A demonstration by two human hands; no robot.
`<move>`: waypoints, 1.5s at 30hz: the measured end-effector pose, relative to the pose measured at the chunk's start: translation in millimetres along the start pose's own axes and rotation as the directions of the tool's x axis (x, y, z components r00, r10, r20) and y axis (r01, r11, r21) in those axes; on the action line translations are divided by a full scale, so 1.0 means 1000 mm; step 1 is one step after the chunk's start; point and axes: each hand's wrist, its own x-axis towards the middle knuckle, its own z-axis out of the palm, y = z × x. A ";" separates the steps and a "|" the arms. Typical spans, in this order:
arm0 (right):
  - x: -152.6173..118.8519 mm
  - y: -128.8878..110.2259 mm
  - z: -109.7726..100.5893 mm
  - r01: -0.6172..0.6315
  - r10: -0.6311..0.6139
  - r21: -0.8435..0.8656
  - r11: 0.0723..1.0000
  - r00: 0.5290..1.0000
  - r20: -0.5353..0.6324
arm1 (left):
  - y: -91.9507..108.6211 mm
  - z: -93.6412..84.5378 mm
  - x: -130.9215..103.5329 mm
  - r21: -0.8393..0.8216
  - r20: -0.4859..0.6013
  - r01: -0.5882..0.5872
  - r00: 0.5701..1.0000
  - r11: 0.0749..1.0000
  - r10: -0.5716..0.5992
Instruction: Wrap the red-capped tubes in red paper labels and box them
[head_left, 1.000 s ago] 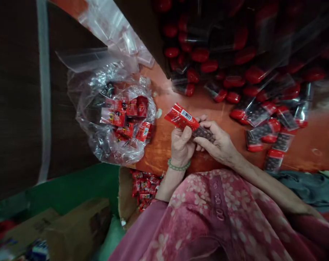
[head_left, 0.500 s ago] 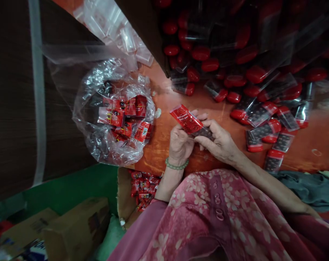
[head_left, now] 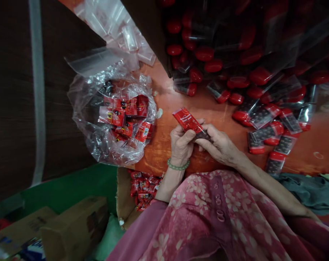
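A small clear pack (head_left: pixel 188 120) with a red printed wrapper is held between my hands, tilted, its dark end toward the right. My left hand (head_left: pixel 180 144) is closed on its lower side, with the thumb pressed on the wrapper; a green bead bracelet is on that wrist. My right hand (head_left: pixel 220 145) pinches the dark end between thumb and fingers. To the left lies an open clear plastic bag (head_left: pixel 121 152) holding several red printed packets (head_left: pixel 112 116). Clear packs of dark round pieces with red ends (head_left: pixel 267 130) lie on the right.
More red-ended packs (head_left: pixel 205 52) are heaped at the back, beside a dark panel edge (head_left: pixel 153 36). Clear empty cases (head_left: pixel 130 38) lie at the back left. Below the orange tabletop (head_left: pixel 164 159) stands a cardboard box (head_left: pixel 123 192) with red wrapped packs (head_left: pixel 144 188). Grey-green cloth (head_left: pixel 308 192) lies at right.
My left thumb has come over onto the red wrapper. The pack has shifted slightly right and down with both hands. The bag's upper flap has folded inward.
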 end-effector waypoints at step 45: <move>-0.025 -0.001 0.004 -0.171 0.260 0.567 0.806 0.962 -0.079 | 0.005 0.021 -0.041 -0.121 0.028 0.123 0.992 0.985 -0.121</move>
